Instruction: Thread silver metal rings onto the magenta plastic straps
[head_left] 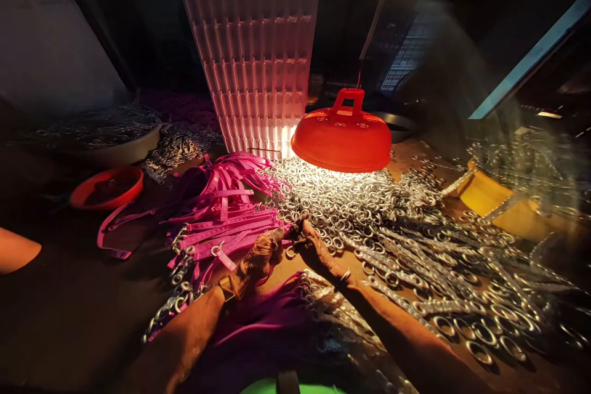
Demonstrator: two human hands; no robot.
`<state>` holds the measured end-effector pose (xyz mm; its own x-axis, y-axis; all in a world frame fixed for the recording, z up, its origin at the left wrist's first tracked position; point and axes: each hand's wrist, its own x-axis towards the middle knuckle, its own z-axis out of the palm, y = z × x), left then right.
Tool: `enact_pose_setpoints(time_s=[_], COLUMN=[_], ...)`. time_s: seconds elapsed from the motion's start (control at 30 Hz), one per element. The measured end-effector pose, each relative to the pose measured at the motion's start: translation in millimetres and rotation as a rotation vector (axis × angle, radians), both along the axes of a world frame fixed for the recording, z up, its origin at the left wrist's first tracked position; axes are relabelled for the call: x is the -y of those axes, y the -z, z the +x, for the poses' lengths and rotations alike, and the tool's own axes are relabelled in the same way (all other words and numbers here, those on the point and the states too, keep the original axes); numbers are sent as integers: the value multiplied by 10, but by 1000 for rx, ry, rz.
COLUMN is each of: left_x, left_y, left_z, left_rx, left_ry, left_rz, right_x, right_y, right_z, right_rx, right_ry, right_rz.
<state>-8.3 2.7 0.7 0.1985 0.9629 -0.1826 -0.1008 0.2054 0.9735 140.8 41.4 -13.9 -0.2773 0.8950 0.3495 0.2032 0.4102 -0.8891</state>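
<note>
My left hand (259, 258) is closed, with a pink strap showing at its fingers. Close beside it, my right hand (318, 247) is pinched shut; what lies between its fingertips is too small and dark to make out. The fingertips of both hands nearly meet. Behind and left of them lies a heap of pink straps (231, 228), some with metal rings and chain at their ends. Loose metal rings (341, 197) are piled just beyond my hands. More purple-pink straps (263, 314) and chains lie across the space between my forearms.
A red lamp shade (341, 141) hangs low over the rings, before an upright ribbed panel (258, 55). Chains with rings (425, 271) spread along the right, near a yellow container (498, 203). A red bowl (108, 188) and a wide basin (120, 151) stand left.
</note>
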Motion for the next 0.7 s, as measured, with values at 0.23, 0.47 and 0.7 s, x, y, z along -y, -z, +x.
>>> enact_pose_setpoints(time_s=[0.23,0.47,0.7], left_x=[45,55,-2], left_y=[-56,-40,-394], left_z=[-2,25,-64], left_rx=[21,-136,-49], left_ry=[55,6,35], left_rz=[96,155,-178], right_x=[137,9,71], right_y=[-164,-100,-414], right_z=[-54,-50,87], right_rx=[-127,-13,130], right_ry=[-42,-99,-279], right_rz=[-212,-252,-160])
